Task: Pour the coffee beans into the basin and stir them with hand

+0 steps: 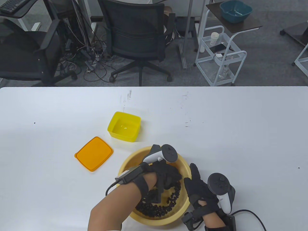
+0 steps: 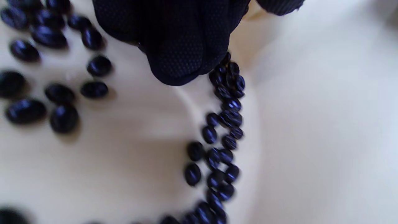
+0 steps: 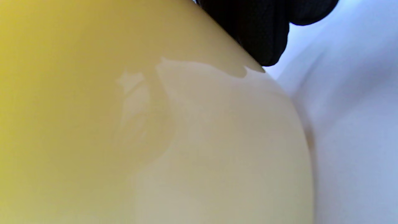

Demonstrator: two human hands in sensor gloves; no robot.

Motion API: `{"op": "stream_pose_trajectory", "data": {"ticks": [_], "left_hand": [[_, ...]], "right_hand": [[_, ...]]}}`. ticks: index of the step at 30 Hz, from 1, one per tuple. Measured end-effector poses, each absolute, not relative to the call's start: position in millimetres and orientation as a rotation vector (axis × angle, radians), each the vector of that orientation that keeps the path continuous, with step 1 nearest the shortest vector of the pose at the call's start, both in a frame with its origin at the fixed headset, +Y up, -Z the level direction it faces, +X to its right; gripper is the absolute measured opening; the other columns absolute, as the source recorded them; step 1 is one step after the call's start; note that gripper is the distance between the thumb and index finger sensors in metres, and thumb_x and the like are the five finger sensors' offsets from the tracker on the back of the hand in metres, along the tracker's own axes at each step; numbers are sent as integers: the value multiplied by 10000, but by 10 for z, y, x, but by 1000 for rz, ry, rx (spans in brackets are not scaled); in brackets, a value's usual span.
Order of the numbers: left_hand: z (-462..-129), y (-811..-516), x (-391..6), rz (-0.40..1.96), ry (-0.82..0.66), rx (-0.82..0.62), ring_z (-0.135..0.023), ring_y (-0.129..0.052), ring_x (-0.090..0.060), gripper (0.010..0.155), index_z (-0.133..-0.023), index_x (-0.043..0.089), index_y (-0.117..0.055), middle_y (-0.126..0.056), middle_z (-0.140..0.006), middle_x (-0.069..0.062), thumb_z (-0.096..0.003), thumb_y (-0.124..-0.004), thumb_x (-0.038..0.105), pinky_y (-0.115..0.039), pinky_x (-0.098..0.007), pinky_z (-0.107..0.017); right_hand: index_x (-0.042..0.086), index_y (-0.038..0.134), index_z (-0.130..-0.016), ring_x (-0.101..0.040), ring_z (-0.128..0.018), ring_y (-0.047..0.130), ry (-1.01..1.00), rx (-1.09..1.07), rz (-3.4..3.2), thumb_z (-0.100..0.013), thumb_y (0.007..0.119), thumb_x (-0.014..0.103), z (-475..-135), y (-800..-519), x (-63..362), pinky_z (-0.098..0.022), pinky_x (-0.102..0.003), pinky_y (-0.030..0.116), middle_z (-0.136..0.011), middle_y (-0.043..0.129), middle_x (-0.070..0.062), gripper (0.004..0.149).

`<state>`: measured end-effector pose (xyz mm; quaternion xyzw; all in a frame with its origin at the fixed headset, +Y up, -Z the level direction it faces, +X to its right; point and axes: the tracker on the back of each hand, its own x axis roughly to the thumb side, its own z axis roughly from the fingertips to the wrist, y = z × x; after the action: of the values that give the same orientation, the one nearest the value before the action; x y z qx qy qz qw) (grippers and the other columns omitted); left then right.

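A yellow basin [image 1: 125, 166] stands at the table's near edge, with dark coffee beans [image 1: 156, 209] lying across its floor. My left hand [image 1: 168, 179] reaches down inside it. In the left wrist view its gloved fingers [image 2: 177, 46] touch the pale floor [image 2: 140, 140] beside a curved trail of beans [image 2: 224, 140]. My right hand [image 1: 195, 182] rests flat against the basin's right rim from outside, fingers fairly straight. The right wrist view shows the fingers [image 3: 261, 34] lying on the outer wall [image 3: 124, 124].
An empty yellow box [image 1: 124, 126] stands just beyond the basin, and its orange lid [image 1: 93, 154] lies flat to the left. White table [image 1: 240, 132] stretches to the right and far side. Office chairs and a cart stand past the far edge.
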<state>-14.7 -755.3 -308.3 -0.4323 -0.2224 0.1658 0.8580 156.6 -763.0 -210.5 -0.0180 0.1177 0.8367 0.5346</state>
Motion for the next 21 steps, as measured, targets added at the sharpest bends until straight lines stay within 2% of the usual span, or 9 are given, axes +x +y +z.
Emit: {"op": "stream_pose_trajectory", "data": {"ticks": [4, 6, 10, 13, 15, 18, 19, 21], "left_hand": [[-3039, -7474, -118, 116, -520, -727, -691, -914, -236, 554, -968, 87, -565, -792, -860, -113, -545, -610, 442, -602, -494, -714], [-3013, -7466, -96, 54, -555, -704, -704, -900, -246, 554, -975, 96, -557, -779, -873, -115, -544, -612, 439, -592, -498, -717], [-2989, -7438, -76, -47, -533, -673, -726, -887, -300, 558, -989, 107, -568, -763, -893, -149, -540, -619, 436, -572, -517, -718], [-2987, -7403, -81, -273, -458, -664, -661, -979, -360, 604, -970, 50, -641, -835, -831, -205, -526, -629, 458, -668, -537, -657], [-2986, -7422, -106, -452, -418, -721, -660, -1004, -391, 625, -940, 6, -680, -864, -814, -233, -524, -620, 469, -681, -544, -650], [-2975, -7539, -200, -644, -362, -879, -617, -1043, -378, 650, -894, -34, -719, -916, -768, -232, -523, -602, 487, -702, -520, -644], [-2968, -7578, -227, -655, -359, -935, -585, -1060, -361, 654, -873, -39, -740, -937, -738, -227, -521, -601, 494, -721, -501, -635], [-2945, -7683, -304, -562, -309, -1162, -525, -1082, -356, 665, -830, -62, -772, -968, -680, -233, -523, -598, 501, -723, -503, -633]], "right_hand": [[131, 191, -1009, -484, -756, 771, 281, -42, 1993, -514, 544, 373, -2105, -7631, 1567, -612, -617, 529, -917, 581, -222, 654], [133, 189, -1009, -485, -756, 770, 282, -43, 1993, -514, 544, 373, -2103, -7632, 1568, -613, -617, 529, -918, 581, -221, 654], [133, 190, -1009, -485, -756, 771, 282, -42, 1992, -514, 544, 374, -2101, -7632, 1567, -612, -617, 529, -918, 580, -223, 654], [134, 190, -1009, -485, -756, 771, 282, -41, 1993, -514, 544, 374, -2101, -7633, 1568, -613, -617, 528, -917, 582, -222, 654], [133, 189, -1009, -484, -757, 770, 283, -41, 1992, -514, 545, 374, -2100, -7633, 1567, -613, -618, 528, -918, 581, -223, 655], [133, 190, -1009, -485, -755, 771, 283, -41, 1993, -514, 545, 373, -2100, -7633, 1566, -613, -618, 528, -918, 581, -223, 654], [134, 189, -1009, -485, -756, 771, 283, -41, 1992, -514, 544, 373, -2101, -7633, 1566, -613, -618, 528, -918, 580, -223, 654], [133, 190, -1009, -486, -755, 770, 282, -41, 1993, -514, 544, 373, -2100, -7633, 1566, -612, -618, 529, -918, 580, -224, 654]]}}
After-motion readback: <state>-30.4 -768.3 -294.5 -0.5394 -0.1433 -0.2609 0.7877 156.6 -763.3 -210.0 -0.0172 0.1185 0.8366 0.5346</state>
